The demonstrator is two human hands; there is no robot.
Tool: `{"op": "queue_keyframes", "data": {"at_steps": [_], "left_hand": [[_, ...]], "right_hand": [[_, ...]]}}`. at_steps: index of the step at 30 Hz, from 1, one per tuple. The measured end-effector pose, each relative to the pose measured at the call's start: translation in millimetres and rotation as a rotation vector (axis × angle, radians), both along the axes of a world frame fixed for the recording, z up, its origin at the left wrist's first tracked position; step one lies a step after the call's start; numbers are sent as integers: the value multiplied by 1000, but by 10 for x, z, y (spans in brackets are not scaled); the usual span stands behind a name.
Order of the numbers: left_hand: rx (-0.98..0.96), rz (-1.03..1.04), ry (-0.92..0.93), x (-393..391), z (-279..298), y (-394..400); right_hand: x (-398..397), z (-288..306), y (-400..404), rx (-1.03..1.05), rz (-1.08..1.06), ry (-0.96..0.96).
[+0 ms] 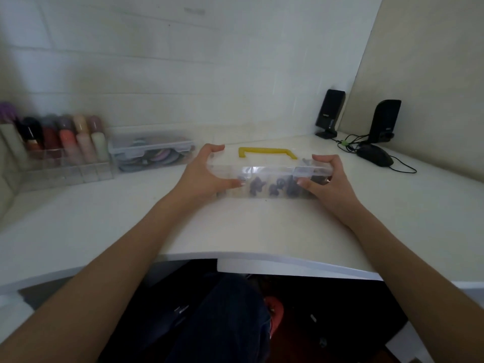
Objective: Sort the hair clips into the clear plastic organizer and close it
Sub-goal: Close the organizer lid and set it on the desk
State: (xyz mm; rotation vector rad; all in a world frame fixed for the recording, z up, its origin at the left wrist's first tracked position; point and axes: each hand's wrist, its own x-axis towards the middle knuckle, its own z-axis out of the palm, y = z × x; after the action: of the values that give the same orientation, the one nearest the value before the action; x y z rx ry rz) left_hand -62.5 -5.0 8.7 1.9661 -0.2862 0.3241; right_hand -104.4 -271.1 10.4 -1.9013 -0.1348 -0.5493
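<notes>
Broadly, a white desk top (235, 226) fills the middle of the view, set into a corner of pale walls. At its left rear stands a clear acrylic rack (65, 163) holding upright tubes and bottles in black, red, coral, pink and cream, though blur hides what they are. Just beside the rack on its right sits a clear lidded storage box (153, 151), shut with pale latches, with round flat items in grey, pink and blue stacked inside. At the centre of the desk lies the clear plastic organizer with a yellow carry handle (264, 174), its transparent lid lying down over the tray; whether the latches are fastened cannot be told. Through its near wall show dark small hair clips (258, 186), spread across at least two compartments behind visible dividers. The left hand (207, 171) grips the organizer's left end, fingers curled over the far top edge and thumb pressed to the near side. The right hand (327, 179) grips the right end likewise, fingers hooked over the lid and thumb on the front. At the right rear stand two black desktop speakers (329, 113), with a black computer mouse (375, 155) and its cable near them.
</notes>
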Motion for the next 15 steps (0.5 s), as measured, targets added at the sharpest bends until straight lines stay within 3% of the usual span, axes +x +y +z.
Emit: {"op": "queue_keyframes", "data": {"at_steps": [3, 15], "left_hand": [[-95, -13, 46, -3, -26, -29], [-1, 45, -63, -27, -9, -16]], "right_hand": [[16, -24, -8, 6, -3, 2], [11, -27, 7, -53, -63, -3]]}}
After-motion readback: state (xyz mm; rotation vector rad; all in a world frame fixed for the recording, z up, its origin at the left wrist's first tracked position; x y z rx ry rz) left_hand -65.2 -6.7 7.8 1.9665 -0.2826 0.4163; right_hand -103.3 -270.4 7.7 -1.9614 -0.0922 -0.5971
